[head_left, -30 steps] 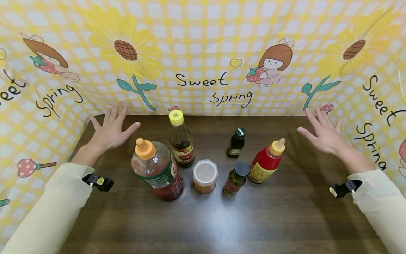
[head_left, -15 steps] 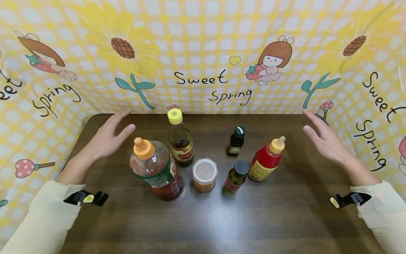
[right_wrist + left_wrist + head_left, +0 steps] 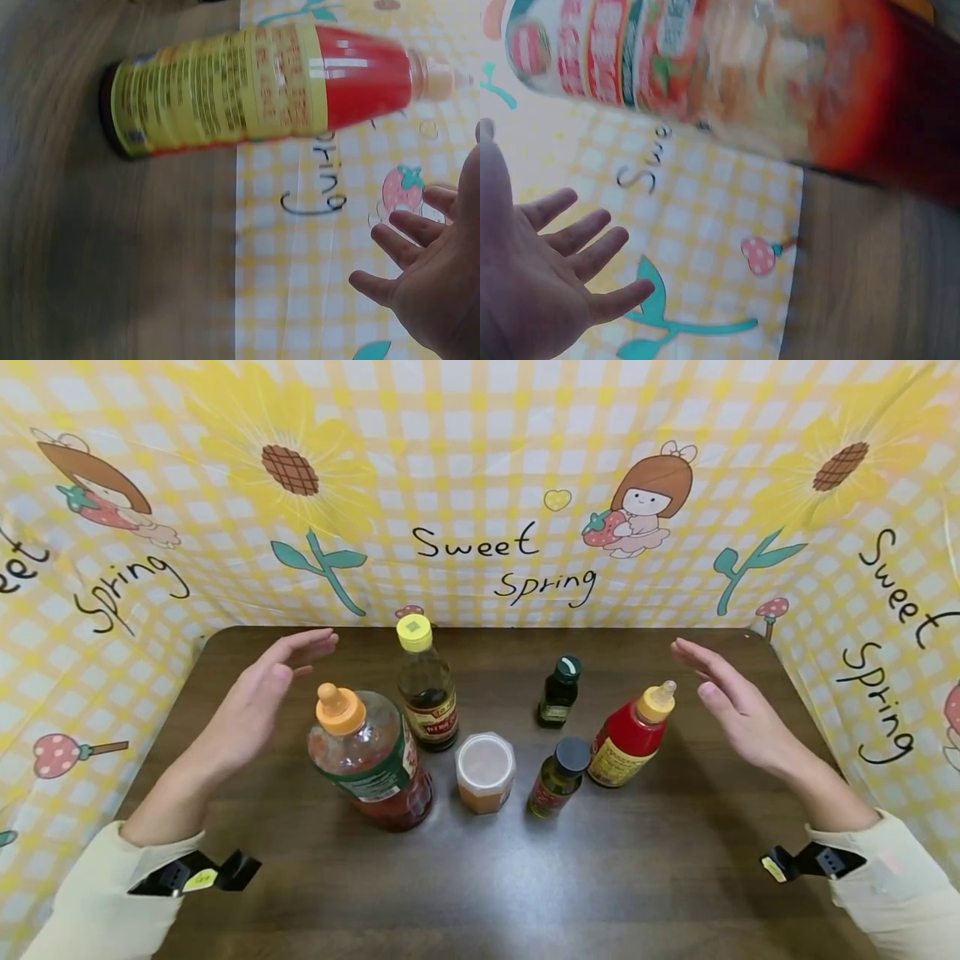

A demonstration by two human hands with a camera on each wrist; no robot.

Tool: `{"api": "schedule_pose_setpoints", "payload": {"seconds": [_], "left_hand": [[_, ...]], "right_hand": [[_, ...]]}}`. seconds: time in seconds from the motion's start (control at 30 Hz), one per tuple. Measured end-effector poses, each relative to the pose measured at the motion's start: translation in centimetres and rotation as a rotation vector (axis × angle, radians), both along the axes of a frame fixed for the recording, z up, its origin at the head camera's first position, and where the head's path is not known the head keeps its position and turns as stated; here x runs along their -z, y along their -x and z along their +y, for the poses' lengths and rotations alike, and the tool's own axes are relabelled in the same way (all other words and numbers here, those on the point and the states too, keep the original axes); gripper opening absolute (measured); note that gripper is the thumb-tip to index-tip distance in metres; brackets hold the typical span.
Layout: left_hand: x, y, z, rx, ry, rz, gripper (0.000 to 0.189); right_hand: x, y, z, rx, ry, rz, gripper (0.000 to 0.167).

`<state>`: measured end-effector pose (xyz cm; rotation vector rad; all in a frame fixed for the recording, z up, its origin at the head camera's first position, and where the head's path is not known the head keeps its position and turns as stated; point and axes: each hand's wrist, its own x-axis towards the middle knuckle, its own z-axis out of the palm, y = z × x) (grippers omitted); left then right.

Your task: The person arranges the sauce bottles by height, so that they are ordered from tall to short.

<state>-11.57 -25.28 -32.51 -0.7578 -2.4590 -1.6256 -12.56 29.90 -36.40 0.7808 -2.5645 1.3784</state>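
My left hand (image 3: 251,706) holds nothing, its fingers loosely straight, to the left of a large clear bottle (image 3: 371,781) with an orange cap and red contents. In the left wrist view, that hand's fingers (image 3: 596,251) are spread beside the bottle. On the other side, my right hand (image 3: 738,710) is also free, palm turned inward. Nearest to it stands a red squeeze bottle (image 3: 626,747) with a yellow label and nozzle cap. The right wrist view has its fingers (image 3: 401,247) spread apart from that bottle.
Between the hands on the brown table (image 3: 480,893) stand a yellow-capped sauce bottle (image 3: 431,702), a white-lidded jar (image 3: 485,777), a small dark bottle (image 3: 557,697) and a dark-lidded jar (image 3: 555,785). A yellow checked cloth (image 3: 480,468) encloses the back and sides.
Both hands have turned from palms down with spread fingers to palms facing inward. They have drawn back from the table's far edge, and the wrists have come nearer. The bottles and jars stay put.
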Motion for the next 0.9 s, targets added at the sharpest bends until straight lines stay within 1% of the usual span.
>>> {"api": "schedule_pose_setpoints", "payload": {"seconds": [0.07, 0.13, 0.2, 0.27, 0.4, 0.5, 0.63, 0.73, 0.9], "left_hand": [[-0.2, -0.4, 0.5, 0.077, -0.113, 0.014, 0.054], [-0.3, -0.8, 0.8, 0.149, -0.206, 0.027, 0.063], [-0.2, -1.2, 1.2, 0.205, -0.271, 0.045, 0.069], [0.2, -1.5, 1.6, 0.241, -0.319, 0.061, 0.074], [1.3, -2.1, 2.5, 0.270, -0.389, 0.084, 0.088], [2.1, -2.5, 3.0, 0.282, -0.416, 0.106, 0.101], [3.0, -2.8, 3.5, 0.309, -0.443, 0.125, 0.110], [3.4, -3.1, 4.0, 0.315, -0.447, 0.108, 0.113], [3.8, -3.3, 4.4, 0.311, -0.450, 0.073, 0.117]], "right_hand": [[0.1, -0.1, -0.6, -0.031, 0.027, 0.005, 0.047], [0.3, -0.2, -1.2, -0.063, 0.060, 0.003, 0.048], [0.7, -0.3, -1.8, -0.089, 0.102, -0.009, 0.049], [1.1, -0.4, -2.4, -0.111, 0.138, -0.034, 0.050], [2.0, -0.7, -3.2, -0.139, 0.212, -0.100, 0.055], [2.7, -0.7, -3.7, -0.153, 0.266, -0.137, 0.058], [3.4, -0.8, -4.1, -0.140, 0.320, -0.173, 0.063], [3.8, -0.9, -4.4, -0.117, 0.332, -0.190, 0.068], [4.5, -1.0, -5.0, -0.106, 0.345, -0.183, 0.068]]}}
